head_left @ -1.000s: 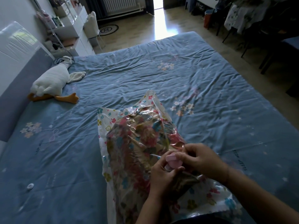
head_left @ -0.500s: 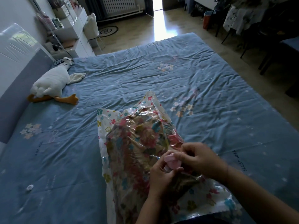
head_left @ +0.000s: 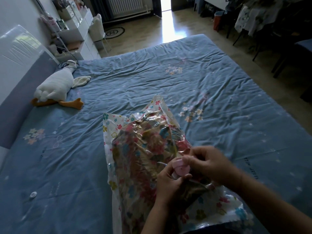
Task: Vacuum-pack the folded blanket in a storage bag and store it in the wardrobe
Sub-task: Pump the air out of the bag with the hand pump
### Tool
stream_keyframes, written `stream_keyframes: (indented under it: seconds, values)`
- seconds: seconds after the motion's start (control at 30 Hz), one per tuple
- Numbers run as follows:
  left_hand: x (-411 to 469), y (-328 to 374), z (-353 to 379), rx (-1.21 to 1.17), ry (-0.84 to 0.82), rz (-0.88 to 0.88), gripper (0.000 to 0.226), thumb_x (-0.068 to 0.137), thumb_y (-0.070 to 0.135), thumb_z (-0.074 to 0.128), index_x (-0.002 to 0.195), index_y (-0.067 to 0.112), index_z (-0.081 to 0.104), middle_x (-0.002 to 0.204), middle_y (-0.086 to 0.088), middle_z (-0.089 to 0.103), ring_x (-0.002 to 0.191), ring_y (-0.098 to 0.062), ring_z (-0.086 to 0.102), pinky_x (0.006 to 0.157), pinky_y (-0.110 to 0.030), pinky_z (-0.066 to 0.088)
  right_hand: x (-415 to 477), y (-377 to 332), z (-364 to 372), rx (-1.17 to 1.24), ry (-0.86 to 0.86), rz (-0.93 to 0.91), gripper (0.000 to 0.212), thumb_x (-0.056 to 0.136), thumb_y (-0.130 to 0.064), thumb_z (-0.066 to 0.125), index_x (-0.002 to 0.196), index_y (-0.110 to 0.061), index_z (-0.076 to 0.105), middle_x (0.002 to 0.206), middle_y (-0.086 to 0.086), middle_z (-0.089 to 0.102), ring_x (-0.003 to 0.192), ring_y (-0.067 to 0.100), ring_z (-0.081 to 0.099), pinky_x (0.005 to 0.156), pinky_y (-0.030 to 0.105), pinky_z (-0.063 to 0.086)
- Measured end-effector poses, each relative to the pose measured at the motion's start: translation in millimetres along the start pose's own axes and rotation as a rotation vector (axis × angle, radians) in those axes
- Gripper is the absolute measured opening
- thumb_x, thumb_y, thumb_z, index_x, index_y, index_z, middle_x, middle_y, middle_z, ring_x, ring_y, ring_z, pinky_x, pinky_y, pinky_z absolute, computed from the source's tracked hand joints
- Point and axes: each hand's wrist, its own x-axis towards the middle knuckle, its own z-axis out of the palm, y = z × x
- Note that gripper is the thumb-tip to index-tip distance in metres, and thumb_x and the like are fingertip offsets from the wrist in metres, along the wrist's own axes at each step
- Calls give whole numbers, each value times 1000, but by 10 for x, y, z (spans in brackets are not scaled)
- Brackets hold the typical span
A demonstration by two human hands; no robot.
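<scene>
Now we pinch pink valve (head_left: 180,168) with both hands: left hand (head_left: 168,185) grips from below, right hand (head_left: 210,164) curls on its top edge. Valve sits on bag (head_left: 118,122); blanket (head_left: 145,149) inside, stretching ahead across bed (head_left: 185,81).

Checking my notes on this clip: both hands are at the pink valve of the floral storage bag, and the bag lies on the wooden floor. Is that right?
Not quite. The head view shows the storage bag lying on the blue bed, not on the floor. The rest holds: the left hand and the right hand are both at the pink valve.
</scene>
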Motion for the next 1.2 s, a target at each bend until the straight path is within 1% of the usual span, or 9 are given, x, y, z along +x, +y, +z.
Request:
stream_keyframes:
  seconds: [0.17, 0.4, 0.5, 0.57, 0.67, 0.87, 1.0, 1.1, 1.2]
  values:
    - [-8, -27, 12, -29, 0, -30, 53, 67, 6, 86, 116, 16, 68, 110, 7, 74, 106, -9, 68, 93, -29, 53, 30, -388, -205, 354, -20, -118, 36, 81, -21, 63, 58, -1, 45, 48, -3, 42, 46, 8, 36, 44, 16, 30]
    - [-33, 56, 48, -52, -53, -6, 41, 71, -16, 75, 99, 14, 68, 94, 14, 75, 91, 1, 69, 78, -12, 51, 47, 342, 75, -72, -58, 132, 43, 81, -40, 69, 64, -2, 56, 55, -3, 47, 52, 6, 40, 54, 31, 35]
    - [13, -25, 6, -45, 10, -6, 41, 70, 3, 84, 106, 18, 72, 107, 2, 74, 105, -13, 68, 91, -28, 54, 53, -77, -54, 30, -31, -13, 49, 79, -44, 69, 61, -1, 53, 52, -5, 46, 49, 6, 40, 49, 25, 34]
    - [5, -45, 1, -54, 19, -35, 49, 66, 13, 88, 112, 20, 71, 109, 1, 74, 107, -17, 68, 96, -38, 53, 54, -377, -163, 217, -41, -75, 44, 80, -30, 65, 60, 5, 47, 49, -5, 44, 47, 6, 38, 45, 18, 32]
    - [-3, -58, 22, -46, 21, -55, 60, 62, 18, 90, 118, 16, 68, 112, 3, 73, 109, -14, 67, 98, -36, 53, 55, -407, -197, 362, -13, -88, 42, 80, -23, 63, 60, 7, 42, 51, 4, 40, 47, 12, 34, 44, 19, 28]
    - [-31, 4, 49, -62, -16, -18, 44, 70, -11, 79, 106, 12, 70, 103, 2, 75, 98, -9, 70, 84, -19, 53, 30, 346, 104, -165, -52, 173, 35, 82, -40, 69, 62, -15, 55, 55, -5, 49, 52, 5, 42, 55, 43, 43]
    - [7, -20, 5, -58, 8, -9, 40, 70, 5, 84, 106, 19, 72, 107, 2, 74, 106, -15, 68, 92, -31, 54, 42, -160, -53, 34, -4, -19, 44, 76, -44, 70, 58, -8, 52, 50, -6, 45, 48, 5, 39, 47, 27, 34]
    - [-12, -34, 11, -47, 13, -47, 51, 63, 23, 87, 111, 26, 71, 109, 2, 74, 107, -19, 68, 95, -38, 53, 27, -471, -202, 331, -35, -105, 40, 80, -25, 64, 58, 3, 45, 49, -4, 42, 46, 6, 37, 43, 17, 30]
    - [-24, -25, 55, -66, 36, -62, 47, 67, 5, 86, 110, 18, 70, 106, 5, 75, 101, -9, 69, 90, -27, 55, 30, -238, -128, 269, -23, -38, 44, 83, -24, 66, 61, 7, 44, 52, 1, 42, 48, 9, 37, 45, 21, 31]
